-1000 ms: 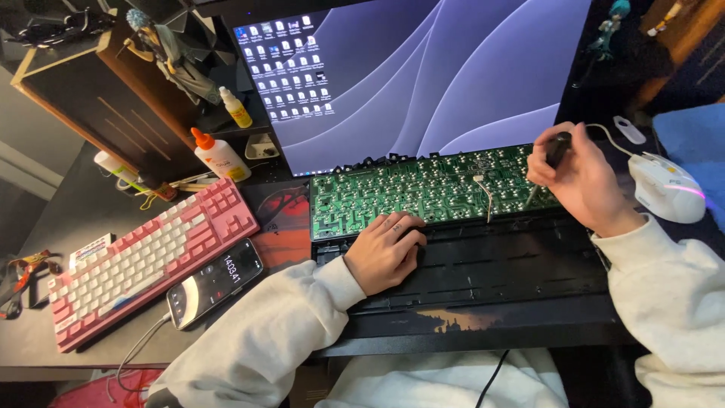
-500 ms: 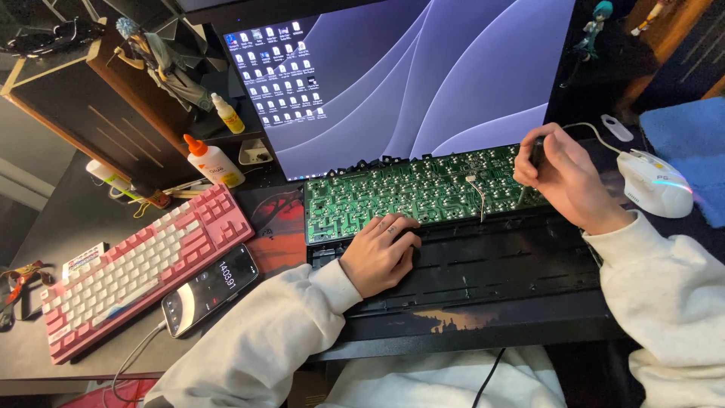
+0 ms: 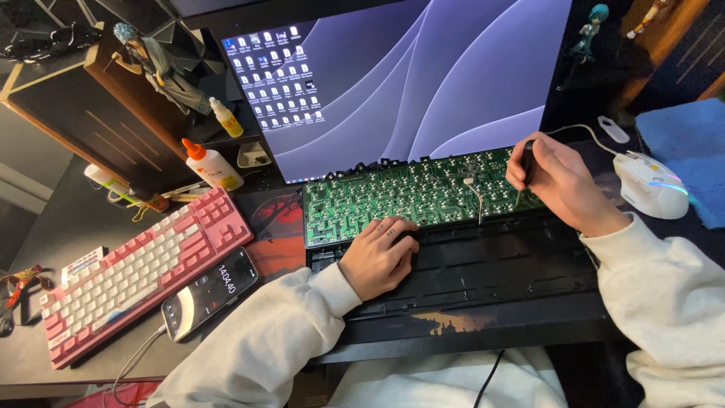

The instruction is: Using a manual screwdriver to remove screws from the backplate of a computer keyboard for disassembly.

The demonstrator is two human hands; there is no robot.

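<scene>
Cluttered dark tabletop (image 3: 45,227), monitor (image 3: 408,75) glowing behind a bare green keyboard circuit board (image 3: 408,198).
Right hand (image 3: 563,185) grips a dark tool (image 3: 528,162) tip-down on the board, left hand (image 3: 377,257) rests curled at its front edge; one slip could scratch traces or snag that loose wire (image 3: 476,200).

Home computer desk, monitor (image 3: 408,75), figurines (image 3: 162,64)
</scene>
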